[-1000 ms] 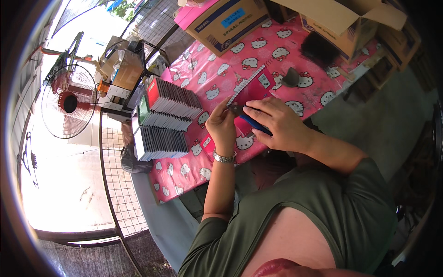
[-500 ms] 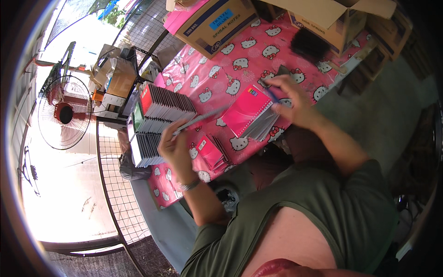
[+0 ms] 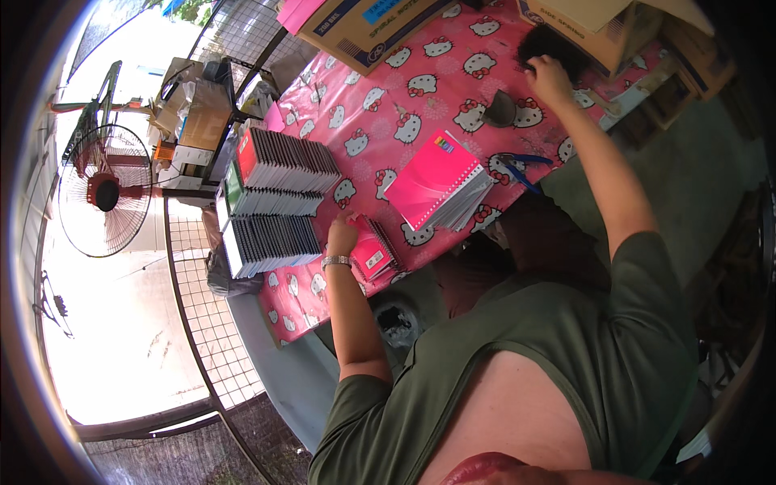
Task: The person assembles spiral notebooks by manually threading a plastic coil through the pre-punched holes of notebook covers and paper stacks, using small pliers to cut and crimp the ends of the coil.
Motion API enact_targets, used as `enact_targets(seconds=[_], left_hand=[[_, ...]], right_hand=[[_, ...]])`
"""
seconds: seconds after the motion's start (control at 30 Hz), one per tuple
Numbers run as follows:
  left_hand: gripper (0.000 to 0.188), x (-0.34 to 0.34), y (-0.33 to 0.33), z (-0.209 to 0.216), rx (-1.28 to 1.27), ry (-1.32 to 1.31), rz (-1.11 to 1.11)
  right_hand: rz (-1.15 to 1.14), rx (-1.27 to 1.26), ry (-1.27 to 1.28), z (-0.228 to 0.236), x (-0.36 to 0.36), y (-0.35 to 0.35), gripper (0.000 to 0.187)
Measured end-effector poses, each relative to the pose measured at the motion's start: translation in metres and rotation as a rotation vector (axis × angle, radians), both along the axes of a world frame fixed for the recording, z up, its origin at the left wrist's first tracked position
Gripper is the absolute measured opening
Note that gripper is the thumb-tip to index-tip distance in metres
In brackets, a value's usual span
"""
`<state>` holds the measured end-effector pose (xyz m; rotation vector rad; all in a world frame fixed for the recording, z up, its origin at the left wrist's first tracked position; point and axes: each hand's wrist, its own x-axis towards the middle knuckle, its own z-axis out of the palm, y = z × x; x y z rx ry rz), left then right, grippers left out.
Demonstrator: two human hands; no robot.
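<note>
A small pile of pink notebooks (image 3: 373,252), dark spirals along its right edge, lies near the table's front edge; the left hand (image 3: 343,236) touches its upper left side with fingers curled in, though whether they grip a notebook cannot be told. The right hand (image 3: 550,81) reaches far across, fingers partly bent against a bristly black heap (image 3: 559,47); whether it pinches any strand is unclear. Between them sits a larger pink-covered stack (image 3: 436,182), holes punched along one edge, its pages fanned below, with blue-handled pliers (image 3: 527,159) just beside it. Bound notebooks (image 3: 279,194) stand in rows leftward.
</note>
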<state>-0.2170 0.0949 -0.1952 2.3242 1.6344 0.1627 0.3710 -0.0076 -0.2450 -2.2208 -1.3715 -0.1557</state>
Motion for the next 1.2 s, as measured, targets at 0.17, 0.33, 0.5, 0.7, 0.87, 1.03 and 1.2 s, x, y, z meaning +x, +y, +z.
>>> enact_targets(seconds=[0.17, 0.33, 0.5, 0.7, 0.87, 1.03, 1.2], left_hand=[[0.029, 0.094, -0.04, 0.114, 0.257, -0.287, -0.038], [0.028, 0.207, -0.139, 0.176, 0.476, -0.21, -0.675], [0.029, 0.218, -0.139, 0.168, 0.287, -0.06, -0.662], [0.023, 0.217, -0.12, 0.178, 0.116, -0.107, -0.711], [0.024, 0.218, -0.12, 0.177, 0.144, -0.079, -0.738], [0.024, 0.22, -0.11, 0.184, 0.072, -0.099, -0.791], [0.028, 0.213, -0.098, 0.185, -0.059, -0.228, -0.731]], right_hand=[[-0.041, -0.272, -0.214, -0.027, 0.03, 0.004, 0.025], [-0.07, -0.12, -0.194, -0.006, 0.014, 0.015, 0.019], [0.073, 0.08, -0.121, 0.033, 0.026, 0.014, 0.021], [0.168, 0.378, -0.043, 0.08, -0.003, -0.007, 0.024], [0.278, 0.486, 0.265, 0.111, -0.048, -0.028, 0.023], [0.313, 0.396, 0.546, 0.14, -0.079, -0.057, 0.026], [0.459, 0.237, 0.764, 0.164, -0.113, -0.087, 0.03]])
